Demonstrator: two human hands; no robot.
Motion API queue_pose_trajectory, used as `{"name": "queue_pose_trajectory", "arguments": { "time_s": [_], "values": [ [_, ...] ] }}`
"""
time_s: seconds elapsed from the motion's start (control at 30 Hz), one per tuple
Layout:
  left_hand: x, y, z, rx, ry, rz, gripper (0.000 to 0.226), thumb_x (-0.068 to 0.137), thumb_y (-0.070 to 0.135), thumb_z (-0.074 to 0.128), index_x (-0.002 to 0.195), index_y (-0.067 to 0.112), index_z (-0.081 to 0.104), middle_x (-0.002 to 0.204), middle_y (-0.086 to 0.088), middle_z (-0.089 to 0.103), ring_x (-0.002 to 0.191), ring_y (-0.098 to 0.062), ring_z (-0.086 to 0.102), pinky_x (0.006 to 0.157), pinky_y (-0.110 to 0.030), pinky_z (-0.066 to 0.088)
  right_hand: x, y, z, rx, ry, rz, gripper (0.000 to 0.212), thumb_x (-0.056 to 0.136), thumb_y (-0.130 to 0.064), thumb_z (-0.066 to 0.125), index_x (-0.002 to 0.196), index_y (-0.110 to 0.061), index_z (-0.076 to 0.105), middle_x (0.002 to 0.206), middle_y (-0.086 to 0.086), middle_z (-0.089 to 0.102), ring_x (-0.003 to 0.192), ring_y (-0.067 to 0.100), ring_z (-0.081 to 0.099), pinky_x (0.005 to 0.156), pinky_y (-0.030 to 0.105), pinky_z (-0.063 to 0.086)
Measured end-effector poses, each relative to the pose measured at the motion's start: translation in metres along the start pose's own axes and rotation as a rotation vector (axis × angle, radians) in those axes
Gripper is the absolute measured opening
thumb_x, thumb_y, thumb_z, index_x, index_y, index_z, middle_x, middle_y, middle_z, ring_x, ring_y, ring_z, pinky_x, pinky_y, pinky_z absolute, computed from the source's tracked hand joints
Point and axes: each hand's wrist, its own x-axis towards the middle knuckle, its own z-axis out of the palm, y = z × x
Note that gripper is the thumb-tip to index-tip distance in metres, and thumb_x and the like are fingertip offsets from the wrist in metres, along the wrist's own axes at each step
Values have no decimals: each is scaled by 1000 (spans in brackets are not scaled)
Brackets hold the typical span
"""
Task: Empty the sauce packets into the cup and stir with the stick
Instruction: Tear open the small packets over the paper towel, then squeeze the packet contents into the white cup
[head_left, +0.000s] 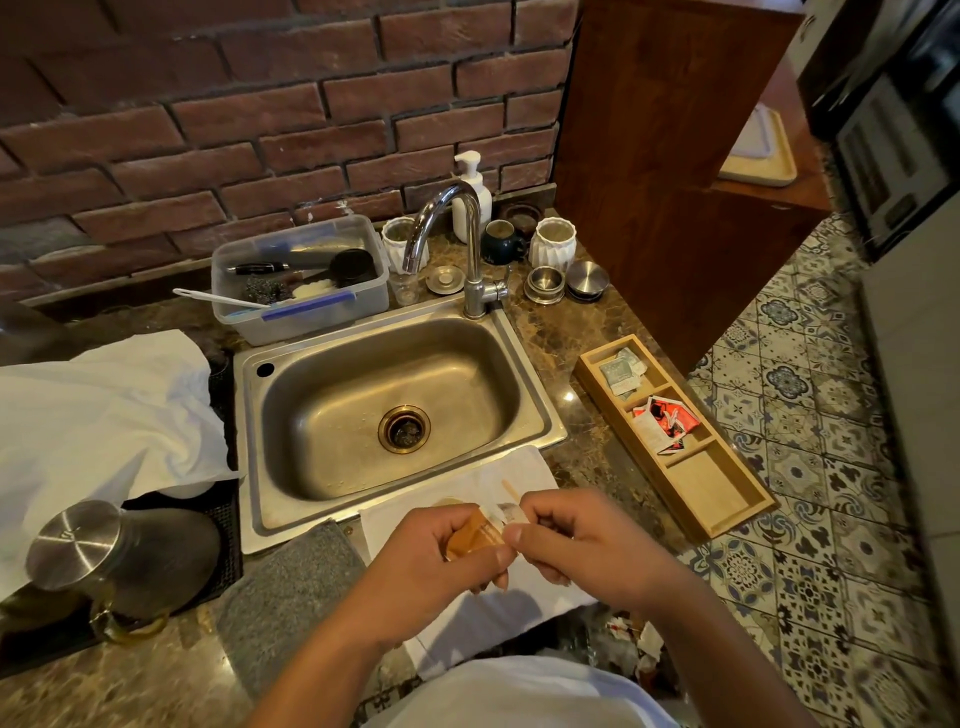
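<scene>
An orange-brown sauce packet (475, 535) is held in front of me over a white cloth (467, 488). My left hand (441, 556) grips its body, and my right hand (571, 535) pinches its whitish top corner. Just behind my hands a thin wooden stick (508, 488) pokes up, and a sliver of the cup's rim (448, 502) shows beside it; the rest of the cup is hidden by my hands. More packets, red and white (667, 421) and pale green (621, 371), lie in a wooden divided tray (727, 499) on the counter to the right.
A steel sink (395, 410) with a tap (470, 249) lies straight ahead. Behind it stand a plastic tub of utensils (301, 280), jars and a soap pump (472, 197). A white cloth (104, 415) and a lidded steel jug (72, 545) sit left. The counter edge drops to tiled floor (810, 519) on the right.
</scene>
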Motion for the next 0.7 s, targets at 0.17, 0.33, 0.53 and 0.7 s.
{"name": "queue_pose_trajectory", "arguments": {
  "time_s": [0.17, 0.33, 0.53, 0.7],
  "values": [
    [1, 0, 14, -5, 170, 21, 12, 88, 14, 76, 76, 14, 76, 74, -12, 77, 67, -19, 68, 69, -33, 56, -2, 1, -9, 27, 7, -14, 21, 99, -19, 63, 81, -9, 68, 66, 2, 65, 59, 10, 59, 60, 25, 49],
    [3, 3, 26, 3, 274, 81, 15, 87, 18, 75, 76, 7, 75, 71, -9, 76, 62, -13, 64, 63, -25, 54, 1, 9, -8, 119, 122, -61, 20, 98, -10, 64, 81, 0, 67, 64, 7, 69, 53, 16, 60, 53, 23, 49],
    [14, 1, 36, 6, 345, 87, 12, 80, 26, 75, 74, 16, 75, 73, -6, 77, 63, -14, 68, 62, -22, 54, 0, 24, -4, 326, 211, -19, 23, 100, -3, 57, 85, 12, 64, 68, 12, 71, 49, 17, 55, 47, 26, 44],
    [25, 4, 49, 70, 353, 117, 10, 82, 26, 74, 72, 23, 76, 72, -3, 77, 66, -19, 69, 64, -25, 55, -7, 31, -9, 480, 333, 20, 25, 101, -5, 56, 84, 12, 65, 64, 12, 68, 48, 19, 50, 46, 25, 43]
  ]
}}
